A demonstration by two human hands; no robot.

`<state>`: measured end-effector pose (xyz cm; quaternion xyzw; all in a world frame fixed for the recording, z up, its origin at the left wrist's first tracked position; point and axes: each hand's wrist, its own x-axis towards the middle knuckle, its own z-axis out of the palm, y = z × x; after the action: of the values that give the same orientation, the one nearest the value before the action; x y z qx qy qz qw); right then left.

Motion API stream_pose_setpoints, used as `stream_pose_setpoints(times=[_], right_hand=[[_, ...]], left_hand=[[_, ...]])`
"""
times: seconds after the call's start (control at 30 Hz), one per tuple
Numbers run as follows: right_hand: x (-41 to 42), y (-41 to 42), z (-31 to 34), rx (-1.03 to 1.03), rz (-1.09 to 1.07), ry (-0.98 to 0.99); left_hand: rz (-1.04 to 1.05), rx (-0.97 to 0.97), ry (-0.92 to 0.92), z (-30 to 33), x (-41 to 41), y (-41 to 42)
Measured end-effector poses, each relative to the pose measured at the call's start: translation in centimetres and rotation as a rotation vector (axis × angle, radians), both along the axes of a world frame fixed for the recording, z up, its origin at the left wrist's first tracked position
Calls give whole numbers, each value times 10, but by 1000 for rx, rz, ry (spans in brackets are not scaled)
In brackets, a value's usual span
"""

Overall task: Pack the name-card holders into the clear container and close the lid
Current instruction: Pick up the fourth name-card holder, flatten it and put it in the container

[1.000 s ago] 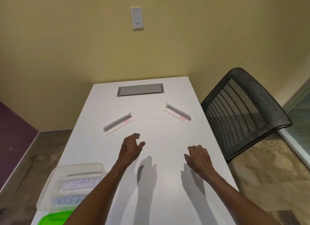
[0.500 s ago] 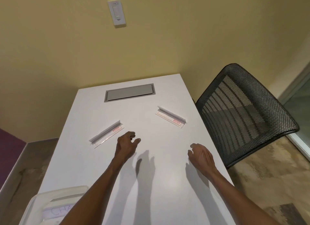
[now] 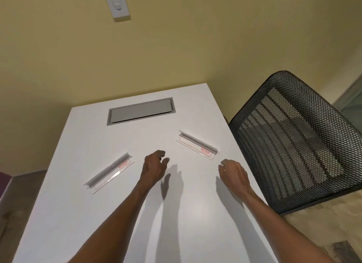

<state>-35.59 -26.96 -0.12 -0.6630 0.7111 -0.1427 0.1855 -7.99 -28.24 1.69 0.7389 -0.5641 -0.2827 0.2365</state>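
Two clear acrylic name-card holders lie on the white table (image 3: 78, 213). The left holder (image 3: 109, 172) lies slanted at the left, its red label facing up. The right holder (image 3: 196, 144) lies slanted nearer the right edge. My left hand (image 3: 153, 165) hovers between them, fingers loosely curled and apart, holding nothing, a short way right of the left holder. My right hand (image 3: 233, 173) hovers just below the right holder's near end, fingers apart and empty. The clear container is out of view.
A grey cable hatch (image 3: 140, 113) is set flush in the table's far end. A black mesh chair (image 3: 293, 141) stands close against the table's right edge. A yellow wall with a light switch (image 3: 117, 3) rises behind the table.
The view has tilted up and right, so the clear container at the lower left has left the frame. Both hands have reached farther forward toward the two holders.
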Motion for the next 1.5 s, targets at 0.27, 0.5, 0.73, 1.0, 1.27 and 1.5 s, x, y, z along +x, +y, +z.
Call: stream_pose_setpoints(times=[0.27, 0.5, 0.73, 1.0, 1.27, 1.5], right_hand=[[0, -51, -27, 68, -106, -35], [1, -84, -50, 201, -259, -231], [7, -106, -57, 313, -570, -680], [7, -113, -62, 327, -650, -803], [8, -115, -63, 368, -710, -936], [6, -119, -52, 426, -744, -919]], left_hand=[[3, -44, -22, -14, -4, -78], [-3, -7, -22, -30, -10, -133], [-107, 36, -32, -43, -25, -157], [-43, 70, 45, -57, -36, -175], [33, 75, 124, -65, -40, -180], [314, 136, 391, -62, -36, -158]])
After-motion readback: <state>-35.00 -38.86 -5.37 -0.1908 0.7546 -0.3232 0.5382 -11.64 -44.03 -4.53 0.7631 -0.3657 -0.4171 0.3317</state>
